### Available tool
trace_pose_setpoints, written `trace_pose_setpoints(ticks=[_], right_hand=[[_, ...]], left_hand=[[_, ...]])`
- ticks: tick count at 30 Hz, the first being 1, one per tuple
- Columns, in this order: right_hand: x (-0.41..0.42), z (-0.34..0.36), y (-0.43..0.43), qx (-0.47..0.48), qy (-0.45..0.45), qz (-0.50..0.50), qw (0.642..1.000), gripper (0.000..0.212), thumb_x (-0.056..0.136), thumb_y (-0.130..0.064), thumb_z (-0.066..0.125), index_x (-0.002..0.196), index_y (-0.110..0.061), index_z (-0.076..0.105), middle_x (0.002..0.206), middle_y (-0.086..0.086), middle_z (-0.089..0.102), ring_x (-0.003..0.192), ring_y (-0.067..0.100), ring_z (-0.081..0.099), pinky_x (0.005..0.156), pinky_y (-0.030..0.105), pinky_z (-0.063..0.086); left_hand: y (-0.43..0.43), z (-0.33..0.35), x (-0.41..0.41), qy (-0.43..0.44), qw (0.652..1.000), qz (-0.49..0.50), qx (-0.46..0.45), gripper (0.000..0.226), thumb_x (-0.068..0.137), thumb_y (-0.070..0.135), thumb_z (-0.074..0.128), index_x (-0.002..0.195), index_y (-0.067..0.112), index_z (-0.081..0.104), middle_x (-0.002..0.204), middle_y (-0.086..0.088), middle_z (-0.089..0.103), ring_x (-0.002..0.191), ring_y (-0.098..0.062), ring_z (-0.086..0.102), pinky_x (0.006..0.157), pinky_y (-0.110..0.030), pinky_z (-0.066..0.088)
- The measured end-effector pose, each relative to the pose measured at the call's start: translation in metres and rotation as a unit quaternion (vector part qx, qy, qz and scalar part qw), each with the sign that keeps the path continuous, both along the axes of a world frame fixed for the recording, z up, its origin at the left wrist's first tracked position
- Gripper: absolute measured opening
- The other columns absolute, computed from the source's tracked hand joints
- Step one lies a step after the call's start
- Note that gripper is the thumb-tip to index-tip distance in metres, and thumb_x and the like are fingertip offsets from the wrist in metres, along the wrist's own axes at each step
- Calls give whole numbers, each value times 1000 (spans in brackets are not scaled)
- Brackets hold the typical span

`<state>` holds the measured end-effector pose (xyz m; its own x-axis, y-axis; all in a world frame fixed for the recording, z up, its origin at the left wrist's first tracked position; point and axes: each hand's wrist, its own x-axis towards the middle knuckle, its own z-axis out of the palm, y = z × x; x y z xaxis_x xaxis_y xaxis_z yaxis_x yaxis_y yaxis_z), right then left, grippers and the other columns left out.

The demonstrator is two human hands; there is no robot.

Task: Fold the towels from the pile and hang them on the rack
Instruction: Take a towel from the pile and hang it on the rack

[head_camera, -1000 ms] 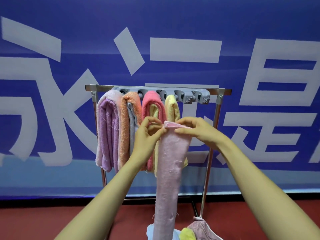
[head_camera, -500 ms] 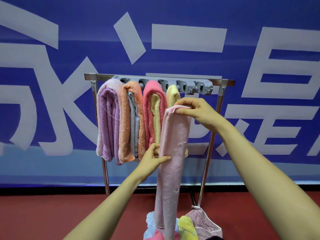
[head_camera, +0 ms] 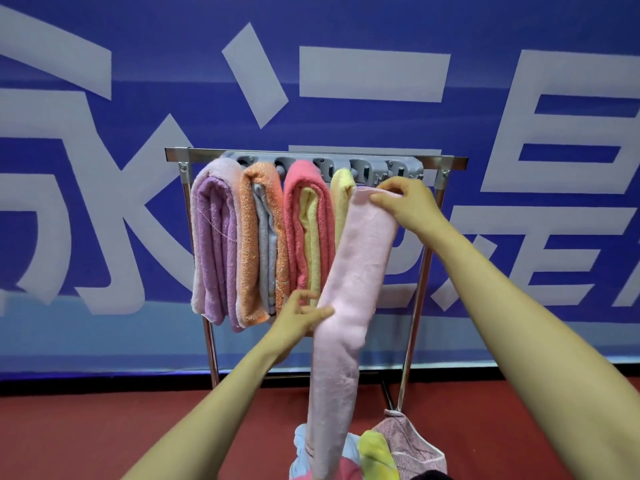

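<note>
A long pink towel [head_camera: 353,289] is held up in front of the rack [head_camera: 311,156], not yet over the bar.

On the rack, from 9 o'clock across to 12, hang a purple towel [head_camera: 213,244], an orange towel [head_camera: 249,237], a red towel [head_camera: 298,216] and a yellow towel [head_camera: 341,187], each touching the next. The left hand [head_camera: 294,318] sits at 9 o'clock of the long pink towel's middle, with its fingers stretched nearly straight, tips touching the towel's left edge and not curled round it. The towel hangs slantwise, with its top end at 1 o'clock just below the bar and its lower end at 6 o'clock in the pile [head_camera: 375,452] on the red floor [head_camera: 104,427]. The right hand [head_camera: 405,202] pinches that top end, fingers curled over the fold. A blue banner [head_camera: 346,81] fills the wall behind.
</note>
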<state>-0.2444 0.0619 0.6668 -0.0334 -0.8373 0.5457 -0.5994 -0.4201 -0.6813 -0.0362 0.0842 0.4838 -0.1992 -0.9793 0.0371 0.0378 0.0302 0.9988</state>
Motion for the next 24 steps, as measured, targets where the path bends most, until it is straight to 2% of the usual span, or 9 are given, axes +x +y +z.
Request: trace_pose_setpoints(ticks=[2,4,7,9,12,14,17,22,24], right_hand=[[-9,-4,-6,15,27,-43,999,15,86,-21,65,96,-11,68,97,2,65,87,15,57,63,22,42],[-16,-12,-11,56,82,-67,993,16,86,-21,64,97,-9,67,98,7,65,87,19,58,58,24,42],[-21,-25,-16,69,100,-82,989,15,86,-22,64,97,-12,67,101,7,66,88,22,59,56,27,45],[-23,-27,-14,43,41,-65,996,15,88,-24,63,97,-13,67,100,5,66,89,21,59,59,28,46],[-24,-17,-5,3,-61,4,998,9,91,-24,62,97,-19,66,98,-2,66,90,14,60,69,24,47],[-21,-8,0,-8,-76,67,995,7,92,-22,61,97,-23,67,97,-7,66,93,7,60,77,20,47],[-9,-2,2,0,-45,128,991,9,93,-20,62,98,-25,68,99,-10,68,96,2,60,85,19,47],[6,2,4,9,-19,162,987,12,92,-25,63,102,-27,68,105,-11,66,105,6,58,88,20,46],[8,5,6,8,-9,175,985,12,92,-25,63,102,-29,69,107,-12,66,106,5,58,87,20,47]], left_hand=[[3,21,4,46,998,13,-35,34,87,9,68,113,12,46,60,1,58,44,-8,49,41,-18,36],[6,49,7,39,995,-15,-95,24,89,11,66,107,15,51,58,2,46,42,-11,37,38,-17,27],[8,87,10,4,988,-45,-147,18,88,11,67,101,13,54,62,4,49,51,-7,43,46,-17,35],[5,95,12,-17,991,-48,-124,29,84,10,71,104,13,51,65,3,52,53,-6,46,48,-16,37],[0,70,15,-109,989,-48,-86,35,79,7,77,96,12,46,63,-1,47,48,-11,41,40,-20,34],[-3,38,10,-155,984,-7,-91,33,78,8,77,84,14,44,58,1,44,50,-14,39,46,-24,37],[-5,2,-1,-125,981,93,-113,29,79,13,77,76,16,48,56,2,47,58,-13,42,60,-34,42],[5,-14,-17,-74,974,112,-180,19,81,9,74,78,9,55,69,-2,56,65,-8,49,65,-19,43],[6,-21,-18,-65,972,118,-191,14,81,8,74,81,10,60,72,-1,60,68,-6,52,69,-18,45]])
